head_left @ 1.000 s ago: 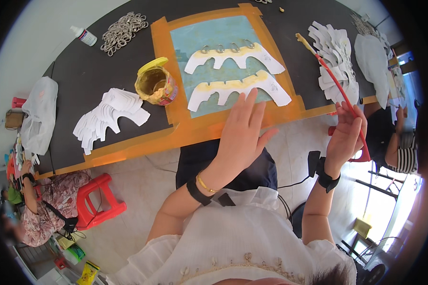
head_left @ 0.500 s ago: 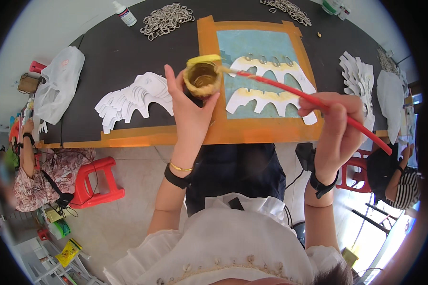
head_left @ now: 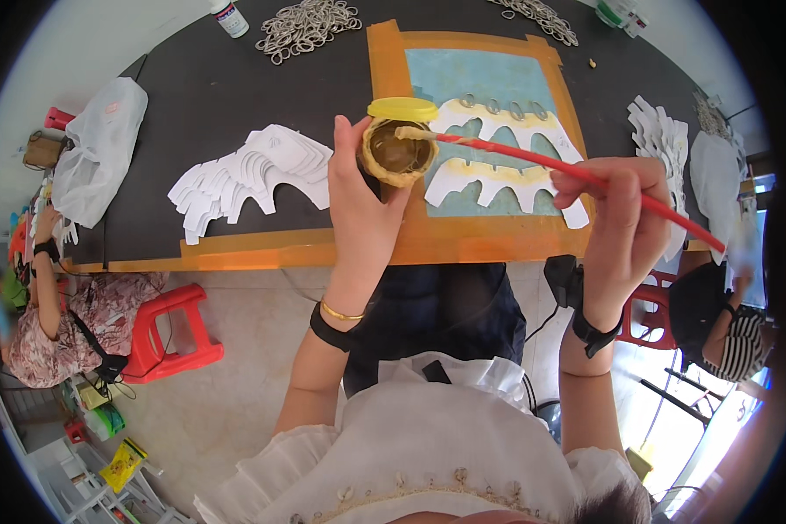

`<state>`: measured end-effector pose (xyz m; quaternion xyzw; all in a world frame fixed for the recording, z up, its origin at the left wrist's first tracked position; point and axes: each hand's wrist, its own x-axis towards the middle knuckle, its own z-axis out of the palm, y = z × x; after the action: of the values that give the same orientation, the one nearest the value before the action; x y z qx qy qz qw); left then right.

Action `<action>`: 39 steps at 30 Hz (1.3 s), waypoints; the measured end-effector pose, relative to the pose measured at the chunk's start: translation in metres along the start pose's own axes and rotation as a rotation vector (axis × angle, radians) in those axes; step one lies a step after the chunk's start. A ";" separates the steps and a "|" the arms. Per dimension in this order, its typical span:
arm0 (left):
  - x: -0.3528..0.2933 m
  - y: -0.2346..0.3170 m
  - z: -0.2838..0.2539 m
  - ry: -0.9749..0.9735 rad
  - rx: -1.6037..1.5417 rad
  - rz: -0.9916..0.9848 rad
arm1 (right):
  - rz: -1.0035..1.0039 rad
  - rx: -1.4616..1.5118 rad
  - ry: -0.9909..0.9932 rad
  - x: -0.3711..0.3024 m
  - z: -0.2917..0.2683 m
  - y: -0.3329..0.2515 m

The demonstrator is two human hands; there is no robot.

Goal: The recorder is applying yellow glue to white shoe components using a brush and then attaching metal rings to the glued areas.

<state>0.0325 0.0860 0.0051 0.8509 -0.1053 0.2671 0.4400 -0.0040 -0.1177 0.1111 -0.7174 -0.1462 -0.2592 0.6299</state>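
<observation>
The small glue pot (head_left: 399, 154), its yellow lid (head_left: 403, 109) flipped open, is being held above the near edge of the dark tabletop (head_left: 210, 96), the left hand (head_left: 358, 205) curling around its side. The right hand (head_left: 618, 223) is pinching a red-handled brush (head_left: 576, 170), whose tip is dipping into the pot. Just beyond, white cut-out paper shapes (head_left: 498, 148) are lying on an orange-framed blue board (head_left: 480, 79). A stack of similar white cut-outs (head_left: 249, 175) is lying to the left.

Small round glue pot (head_left: 399, 154), yellow lid flipped open at 12 o'clock, tilted toward me. My red-handled brush (head_left: 576, 173) slants in from 4 o'clock, bristles inside pot.
</observation>
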 end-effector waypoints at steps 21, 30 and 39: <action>-0.020 0.020 0.012 -0.279 0.127 0.333 | 0.191 -0.009 0.177 -0.076 -0.038 0.058; -0.016 0.027 0.023 -0.344 0.181 0.285 | 0.220 -0.060 0.168 -0.077 -0.052 0.046; -0.025 0.025 0.011 -0.348 0.249 0.253 | 0.270 0.089 0.081 -0.081 -0.038 0.054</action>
<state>0.0050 0.0615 0.0036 0.9117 -0.2516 0.1806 0.2699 -0.0491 -0.1547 0.0238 -0.6909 -0.0342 -0.1942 0.6956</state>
